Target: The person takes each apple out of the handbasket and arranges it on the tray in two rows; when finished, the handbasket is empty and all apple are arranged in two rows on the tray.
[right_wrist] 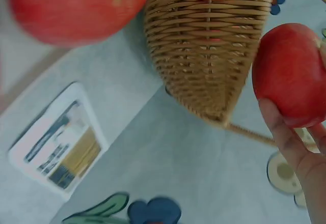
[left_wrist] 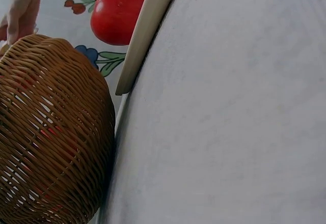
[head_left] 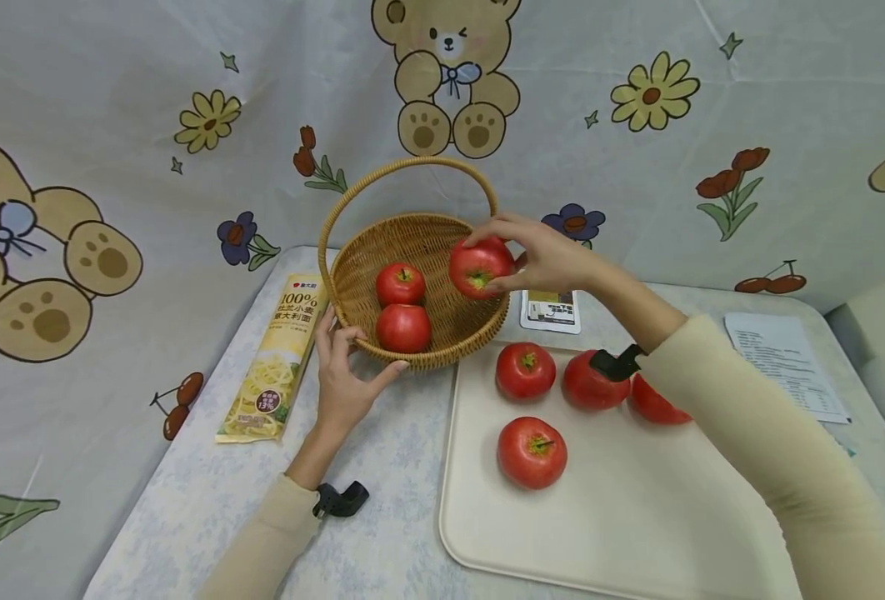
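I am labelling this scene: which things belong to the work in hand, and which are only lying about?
Seemingly in the work:
right hand, holding an apple
left hand, touching the basket
two apples inside
apples on the tray

Seemingly just lying about:
yellow pasta packet
white packet
printed sheet

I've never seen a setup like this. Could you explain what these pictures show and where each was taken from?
There is no machine: the left grip and right grip are simply a person's bare hands. The widest picture comes from a camera worn on the head; the other two come from one on each wrist. The left grip holds the basket by its rim, with two apples inside. The right grip holds another apple at the basket's opening. Four more apples sit on the tray. A pasta packet and a paper lie on the table.
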### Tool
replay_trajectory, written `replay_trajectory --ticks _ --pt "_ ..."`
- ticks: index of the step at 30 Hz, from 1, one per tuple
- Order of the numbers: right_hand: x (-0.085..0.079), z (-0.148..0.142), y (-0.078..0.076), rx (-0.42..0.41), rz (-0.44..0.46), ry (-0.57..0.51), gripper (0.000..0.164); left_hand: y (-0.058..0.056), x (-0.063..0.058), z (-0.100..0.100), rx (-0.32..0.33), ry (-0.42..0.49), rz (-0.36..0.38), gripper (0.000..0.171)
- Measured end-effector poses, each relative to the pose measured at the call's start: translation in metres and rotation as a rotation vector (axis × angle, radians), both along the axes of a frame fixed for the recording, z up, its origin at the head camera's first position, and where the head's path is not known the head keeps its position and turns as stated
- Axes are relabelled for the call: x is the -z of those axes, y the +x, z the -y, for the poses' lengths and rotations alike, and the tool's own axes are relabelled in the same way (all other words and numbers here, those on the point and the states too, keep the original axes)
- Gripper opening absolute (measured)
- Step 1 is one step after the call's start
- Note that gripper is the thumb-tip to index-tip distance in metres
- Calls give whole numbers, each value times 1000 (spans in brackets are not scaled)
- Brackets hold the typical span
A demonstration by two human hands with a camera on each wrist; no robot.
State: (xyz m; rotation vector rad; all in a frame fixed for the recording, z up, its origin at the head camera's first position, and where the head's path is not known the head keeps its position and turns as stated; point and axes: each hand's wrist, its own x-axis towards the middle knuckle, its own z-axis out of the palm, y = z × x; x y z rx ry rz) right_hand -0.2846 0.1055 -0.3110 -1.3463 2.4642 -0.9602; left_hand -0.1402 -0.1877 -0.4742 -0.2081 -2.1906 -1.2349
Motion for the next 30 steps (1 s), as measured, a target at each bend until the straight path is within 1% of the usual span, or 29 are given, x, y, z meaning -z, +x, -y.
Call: replay_trajectory --ticks 2,4,8,11,15,18,23,26,30 --pt "-3 -17 8 16 8 -25 60 0 0 0 3 -3 -3 61" --pt "-2 -34 16 27 28 -50 61 -1 -1 0 6 -5 -1 61" --pt "6 -67 34 37 85 -92 62 -1 0 0 0 -7 9 62" --pt "14 -89 54 75 114 -91 64 0 1 0 -6 -4 20 63" --pt "28 -117 84 147 144 -99 66 1 0 0 -3 0 24 64" --pt "42 -136 107 190 181 -127 66 0 0 -1 -4 -4 17 63" --pt "64 -159 141 210 211 -169 66 0 -1 -1 -10 3 6 61" --pt "76 -168 156 201 245 -199 66 0 -1 -1 -14 7 7 61" --pt "94 -176 171 196 323 -234 66 0 0 -2 -14 10 10 61"
